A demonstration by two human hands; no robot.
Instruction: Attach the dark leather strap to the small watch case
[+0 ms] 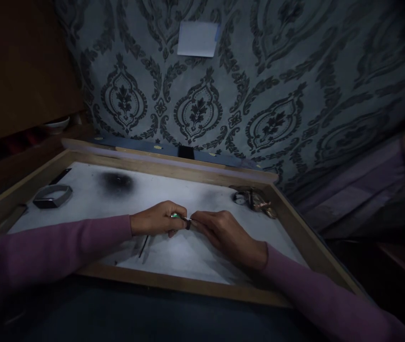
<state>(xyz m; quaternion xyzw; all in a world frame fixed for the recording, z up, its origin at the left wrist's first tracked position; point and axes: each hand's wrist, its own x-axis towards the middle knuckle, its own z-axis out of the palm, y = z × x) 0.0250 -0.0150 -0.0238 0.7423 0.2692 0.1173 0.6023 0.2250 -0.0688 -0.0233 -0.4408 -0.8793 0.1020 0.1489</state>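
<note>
as the left hand [159,218] clamps a green tool [176,215], the right hand [226,232] pinches a dark piece [188,224], likely needing steady alignment.

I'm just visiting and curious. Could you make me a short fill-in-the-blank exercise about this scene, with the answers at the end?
1. The left hand holds a small item showing a spot of bright ____.
2. The gray band rests toward the ____ end of the white surface.
3. The frame around that surface looks made of ____.
4. Between the gray band and the gold-colored bunch, the right hand is nearer the ____.

Missing words: green; left; wood; gold-colored bunch.
</note>
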